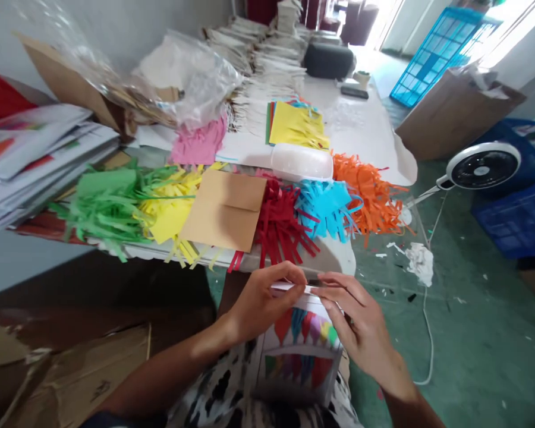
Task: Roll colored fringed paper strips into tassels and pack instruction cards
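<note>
Both hands (271, 300) (361, 324) partly hide the printed packet (299, 348).

White packet (299, 352), multicoloured print (302, 324)

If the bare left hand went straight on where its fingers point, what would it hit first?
Most likely the bare right hand, whose fingertips sit just beyond those of the left hand, though depth is hard to judge.

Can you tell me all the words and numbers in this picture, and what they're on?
None can be read.
Cardboard: a dark mark, too blurred to read.
Packet with colourful pictures: no words I can make out.
Fan: too small to tell.
</note>
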{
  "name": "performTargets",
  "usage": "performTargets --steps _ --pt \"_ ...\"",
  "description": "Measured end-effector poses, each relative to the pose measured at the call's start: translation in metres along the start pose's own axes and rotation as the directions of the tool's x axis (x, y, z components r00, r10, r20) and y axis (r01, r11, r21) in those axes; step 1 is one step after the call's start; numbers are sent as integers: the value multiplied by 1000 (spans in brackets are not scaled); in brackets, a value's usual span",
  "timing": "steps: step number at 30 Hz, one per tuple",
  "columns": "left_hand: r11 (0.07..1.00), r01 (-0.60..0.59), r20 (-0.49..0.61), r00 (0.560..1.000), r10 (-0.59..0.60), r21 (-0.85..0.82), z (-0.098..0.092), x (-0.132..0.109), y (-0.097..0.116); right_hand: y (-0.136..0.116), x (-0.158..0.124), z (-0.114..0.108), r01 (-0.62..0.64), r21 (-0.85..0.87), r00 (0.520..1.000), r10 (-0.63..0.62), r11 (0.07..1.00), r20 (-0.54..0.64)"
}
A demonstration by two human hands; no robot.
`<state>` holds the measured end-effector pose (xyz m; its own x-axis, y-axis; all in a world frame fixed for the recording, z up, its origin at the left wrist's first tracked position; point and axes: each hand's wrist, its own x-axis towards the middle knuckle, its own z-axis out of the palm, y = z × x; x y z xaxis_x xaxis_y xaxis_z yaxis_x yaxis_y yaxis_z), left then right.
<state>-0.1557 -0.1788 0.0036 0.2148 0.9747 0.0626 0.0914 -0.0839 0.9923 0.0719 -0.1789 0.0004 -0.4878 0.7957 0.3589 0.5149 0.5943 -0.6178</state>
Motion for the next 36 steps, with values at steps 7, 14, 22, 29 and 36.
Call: performTargets --steps 7,14,22,29,36 --pt "920 124 103 990 -91 -372 -9 -7 -14 5 7 -21 -135 166 989 124 977 76" --pt "780 356 227 934 -276 -514 -63 -30 -21 47 56 -23 -264 619 594 631 739 -499" --pt "870 77 -277 931 -237 -486 -113 3 0 29 126 39 -47 713 624 578 699 -526" --pt "999 16 -706 707 -44 -46 -260 118 5 20 133 55 -171 661 875 422 731 -239" --pt "993 108 -790 613 -24 54 -313 205 -34 52 81 54 -438 463 808 563 771 -174"
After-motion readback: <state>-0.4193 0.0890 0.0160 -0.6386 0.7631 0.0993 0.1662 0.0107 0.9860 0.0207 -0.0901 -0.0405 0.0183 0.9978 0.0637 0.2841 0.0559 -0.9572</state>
